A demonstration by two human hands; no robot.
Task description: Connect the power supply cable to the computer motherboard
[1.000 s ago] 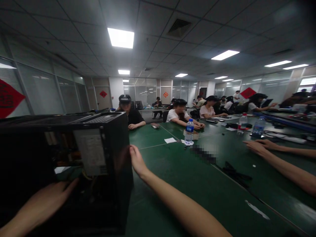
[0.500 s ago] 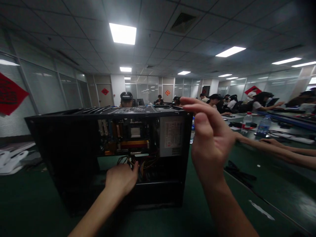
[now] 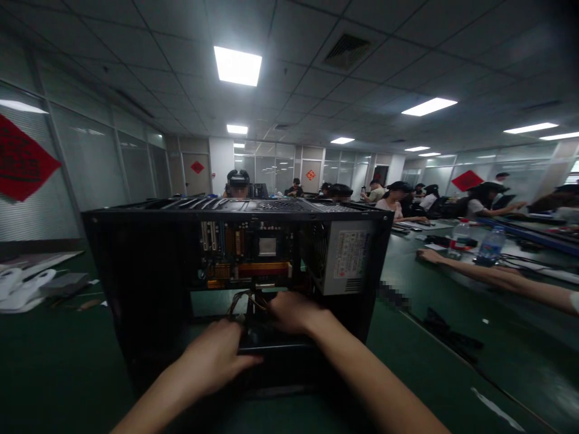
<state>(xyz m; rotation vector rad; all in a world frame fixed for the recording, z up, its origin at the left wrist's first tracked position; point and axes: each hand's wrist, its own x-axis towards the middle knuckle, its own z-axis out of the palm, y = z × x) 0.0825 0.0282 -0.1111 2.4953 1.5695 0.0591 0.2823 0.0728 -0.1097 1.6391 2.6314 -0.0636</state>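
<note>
A black computer case (image 3: 235, 208) stands on the table with its side open toward me. Inside are a motherboard (image 3: 226, 239) and a silver power supply (image 3: 348, 259) at the upper right. My right hand (image 3: 296, 311) reaches into the lower part, its fingers curled at a bundle of thin cables (image 3: 242, 296); the fingertips are hidden. My left hand (image 3: 212, 352) is beside it at the lower bar of the case (image 3: 289, 348). Its thumb points right, apart from the other fingers, which bend out of sight inside the case.
Left of the case lie white items (image 3: 27, 286) and a grey block (image 3: 66, 283). Black cables (image 3: 452, 334), plastic bottles (image 3: 491, 244) and another person's arm (image 3: 488, 274) are on the right of the green table (image 3: 425, 374). Several people sit further back.
My right hand has come down from the case's upper right corner into the lower interior, at the cables. My left hand has moved slightly down. The case appears shifted right in view.
</note>
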